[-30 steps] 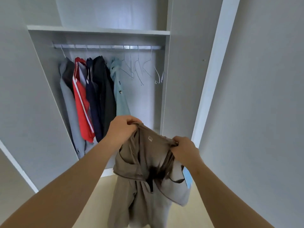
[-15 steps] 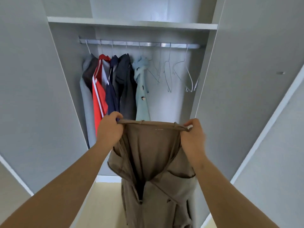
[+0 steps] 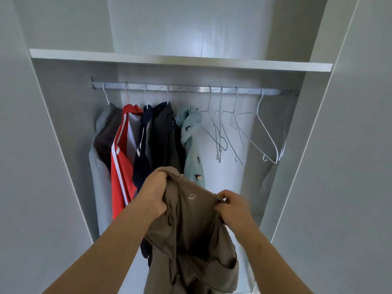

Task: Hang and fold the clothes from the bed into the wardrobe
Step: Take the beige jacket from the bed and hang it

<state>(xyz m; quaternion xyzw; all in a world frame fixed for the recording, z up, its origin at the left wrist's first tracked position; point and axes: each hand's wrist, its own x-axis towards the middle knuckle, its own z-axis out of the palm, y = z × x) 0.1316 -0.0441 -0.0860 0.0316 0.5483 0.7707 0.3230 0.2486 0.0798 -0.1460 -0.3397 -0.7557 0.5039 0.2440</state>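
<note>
head cam | faces forward, tilted up into wardrobe (image 3: pixel 70 166) | close | rail (image 3: pixel 180 89) above centre | single view

matt brown cloth coat (image 3: pixel 191 225), thin shiny wire hangers (image 3: pixel 265 136), brushed metal rail (image 3: pixel 191 89), smooth pale wardrobe (image 3: pixel 307 187) panels with a slight sheen
</note>
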